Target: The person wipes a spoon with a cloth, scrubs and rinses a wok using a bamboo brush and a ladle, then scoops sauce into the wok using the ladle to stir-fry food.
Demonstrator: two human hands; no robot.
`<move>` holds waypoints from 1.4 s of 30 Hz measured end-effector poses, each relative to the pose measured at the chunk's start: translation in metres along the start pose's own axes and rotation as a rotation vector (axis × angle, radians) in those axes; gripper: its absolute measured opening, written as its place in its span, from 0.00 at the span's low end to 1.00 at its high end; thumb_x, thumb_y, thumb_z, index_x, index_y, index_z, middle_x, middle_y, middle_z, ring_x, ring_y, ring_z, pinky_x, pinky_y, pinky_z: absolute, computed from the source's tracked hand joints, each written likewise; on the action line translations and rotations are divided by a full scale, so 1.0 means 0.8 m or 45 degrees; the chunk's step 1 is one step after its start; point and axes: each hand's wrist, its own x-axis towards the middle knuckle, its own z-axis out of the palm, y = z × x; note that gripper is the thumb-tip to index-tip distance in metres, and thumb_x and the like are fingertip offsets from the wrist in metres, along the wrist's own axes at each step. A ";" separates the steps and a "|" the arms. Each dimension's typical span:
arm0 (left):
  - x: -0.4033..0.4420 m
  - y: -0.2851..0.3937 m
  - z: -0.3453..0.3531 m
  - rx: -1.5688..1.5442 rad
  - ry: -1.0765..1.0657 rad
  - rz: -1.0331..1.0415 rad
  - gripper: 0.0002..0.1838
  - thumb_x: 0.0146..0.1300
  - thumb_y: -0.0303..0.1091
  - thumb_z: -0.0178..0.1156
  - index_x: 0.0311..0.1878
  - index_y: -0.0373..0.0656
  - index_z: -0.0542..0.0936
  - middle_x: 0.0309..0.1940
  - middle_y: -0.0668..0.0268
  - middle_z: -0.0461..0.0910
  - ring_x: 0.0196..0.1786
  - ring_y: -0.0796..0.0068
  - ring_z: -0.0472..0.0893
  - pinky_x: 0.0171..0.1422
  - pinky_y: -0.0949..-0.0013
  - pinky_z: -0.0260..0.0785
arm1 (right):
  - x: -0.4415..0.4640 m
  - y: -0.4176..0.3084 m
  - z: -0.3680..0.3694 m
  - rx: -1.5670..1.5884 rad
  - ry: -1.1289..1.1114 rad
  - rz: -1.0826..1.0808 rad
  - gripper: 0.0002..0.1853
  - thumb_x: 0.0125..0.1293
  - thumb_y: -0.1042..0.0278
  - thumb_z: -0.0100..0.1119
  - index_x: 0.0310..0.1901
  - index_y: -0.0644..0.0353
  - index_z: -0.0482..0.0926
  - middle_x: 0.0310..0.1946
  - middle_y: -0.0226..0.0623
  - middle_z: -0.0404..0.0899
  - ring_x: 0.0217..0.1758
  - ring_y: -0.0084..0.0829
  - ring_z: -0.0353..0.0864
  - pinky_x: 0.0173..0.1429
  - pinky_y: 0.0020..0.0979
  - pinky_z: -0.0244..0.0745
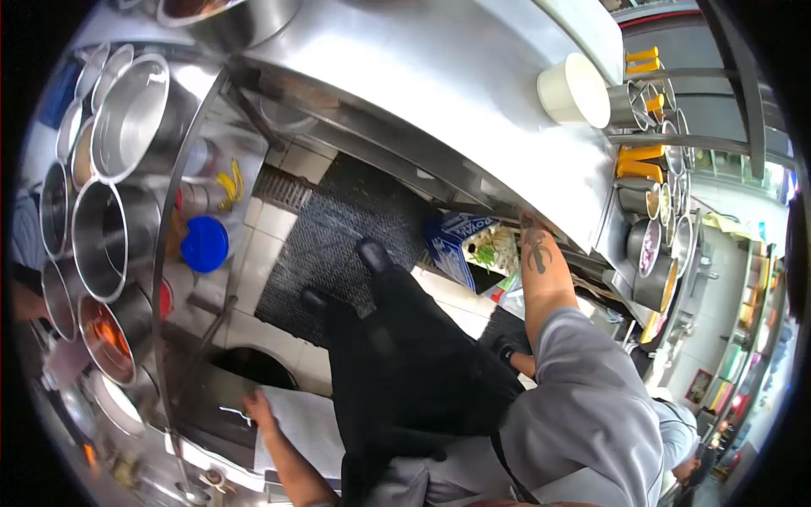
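Note:
My left hand (259, 410) is low on the left, its fingers curled over the edge of a flat white panel (308, 427). Whether that is a lid or a board I cannot make out. A thin, bright white strip (236, 413) lies just left of the fingers. My right forearm (541, 262), tattooed, reaches forward to the steel counter (439, 76), and the hand is hidden beneath its edge. Left of that forearm is an open blue-and-white box (452, 245) beside pale food with green leaves (484, 253).
Several steel pots (131, 118) crowd a rack on the left, with a blue lid (205, 244) below. A white tub (574, 91) stands on the counter. Yellow-handled pans (639, 171) line the right. A black mat (329, 228) covers floor tiles. Another person (680, 431) is at lower right.

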 end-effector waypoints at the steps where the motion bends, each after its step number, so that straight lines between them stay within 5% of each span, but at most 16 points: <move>1: -0.028 0.016 0.014 0.185 -0.059 0.274 0.34 0.59 0.37 0.63 0.63 0.28 0.64 0.51 0.49 0.76 0.54 0.59 0.74 0.61 0.61 0.64 | -0.004 0.007 0.010 -0.012 -0.046 -0.002 0.16 0.61 0.61 0.59 0.43 0.66 0.77 0.30 0.43 0.77 0.30 0.36 0.70 0.36 0.38 0.66; 3: -0.094 0.082 0.028 -0.292 -0.353 -0.125 0.33 0.60 0.35 0.63 0.65 0.32 0.64 0.39 0.61 0.76 0.43 0.73 0.72 0.51 0.68 0.65 | -0.018 0.013 0.022 -0.023 -0.130 0.002 0.16 0.61 0.61 0.58 0.44 0.66 0.77 0.31 0.43 0.76 0.32 0.37 0.70 0.38 0.38 0.66; 4: -0.116 0.124 0.028 -0.121 -0.428 -0.160 0.34 0.59 0.37 0.64 0.65 0.33 0.64 0.38 0.63 0.75 0.41 0.75 0.71 0.48 0.70 0.65 | -0.023 0.016 0.028 -0.019 -0.167 0.006 0.16 0.61 0.62 0.58 0.45 0.66 0.77 0.32 0.44 0.76 0.33 0.38 0.70 0.39 0.39 0.66; 7: -0.127 0.129 0.060 -0.106 -0.481 0.005 0.31 0.59 0.36 0.62 0.62 0.28 0.66 0.43 0.60 0.78 0.44 0.72 0.76 0.49 0.71 0.68 | -0.026 0.014 0.035 0.014 -0.228 0.005 0.16 0.62 0.62 0.57 0.46 0.66 0.76 0.34 0.45 0.76 0.35 0.39 0.70 0.42 0.40 0.65; 14: -0.122 0.201 0.113 -0.156 -0.729 0.133 0.28 0.59 0.35 0.62 0.59 0.30 0.70 0.37 0.63 0.80 0.38 0.77 0.77 0.43 0.75 0.68 | -0.032 0.006 0.032 0.096 -0.299 -0.035 0.17 0.63 0.63 0.54 0.48 0.65 0.75 0.40 0.48 0.75 0.42 0.44 0.70 0.48 0.42 0.64; 26: -0.243 0.543 0.306 -0.255 -1.394 0.324 0.21 0.63 0.42 0.60 0.55 0.40 0.78 0.48 0.64 0.80 0.48 0.76 0.77 0.55 0.72 0.67 | -0.072 0.006 0.037 0.217 -0.314 -0.160 0.18 0.64 0.65 0.50 0.53 0.64 0.74 0.49 0.53 0.73 0.54 0.51 0.69 0.60 0.46 0.62; 30: -0.310 0.674 0.381 -0.298 -1.563 0.302 0.17 0.66 0.42 0.55 0.54 0.44 0.77 0.46 0.66 0.78 0.49 0.71 0.76 0.55 0.67 0.68 | -0.084 0.008 0.045 0.369 -0.187 -0.190 0.18 0.65 0.65 0.48 0.54 0.64 0.73 0.53 0.55 0.73 0.58 0.54 0.69 0.64 0.47 0.62; 33: -0.359 0.725 0.431 -0.916 -1.503 -0.157 0.17 0.68 0.41 0.51 0.55 0.42 0.74 0.49 0.62 0.77 0.49 0.68 0.76 0.54 0.64 0.70 | -0.087 -0.002 0.064 0.531 0.268 -0.377 0.17 0.63 0.67 0.51 0.52 0.64 0.75 0.50 0.54 0.74 0.56 0.54 0.70 0.62 0.48 0.63; 35: -0.368 0.746 0.460 -1.096 -1.598 -0.217 0.17 0.68 0.42 0.51 0.55 0.42 0.73 0.49 0.62 0.77 0.50 0.68 0.76 0.54 0.64 0.70 | -0.085 -0.011 0.070 0.606 0.588 -0.495 0.16 0.62 0.69 0.52 0.50 0.64 0.75 0.49 0.54 0.75 0.54 0.54 0.72 0.61 0.48 0.64; 37: -0.363 0.759 0.481 -1.172 -1.705 -0.196 0.17 0.68 0.42 0.51 0.55 0.43 0.73 0.49 0.62 0.77 0.50 0.67 0.76 0.54 0.63 0.70 | -0.090 -0.037 0.023 0.676 0.461 -0.187 0.15 0.64 0.66 0.50 0.50 0.64 0.76 0.48 0.50 0.77 0.53 0.50 0.75 0.59 0.48 0.67; 42: -0.350 0.771 0.490 -1.211 -1.822 -0.120 0.18 0.68 0.42 0.50 0.55 0.43 0.73 0.49 0.62 0.77 0.51 0.66 0.76 0.55 0.63 0.71 | -0.130 -0.030 0.028 1.478 0.533 -0.078 0.12 0.66 0.66 0.49 0.44 0.65 0.76 0.37 0.45 0.77 0.43 0.39 0.75 0.51 0.38 0.69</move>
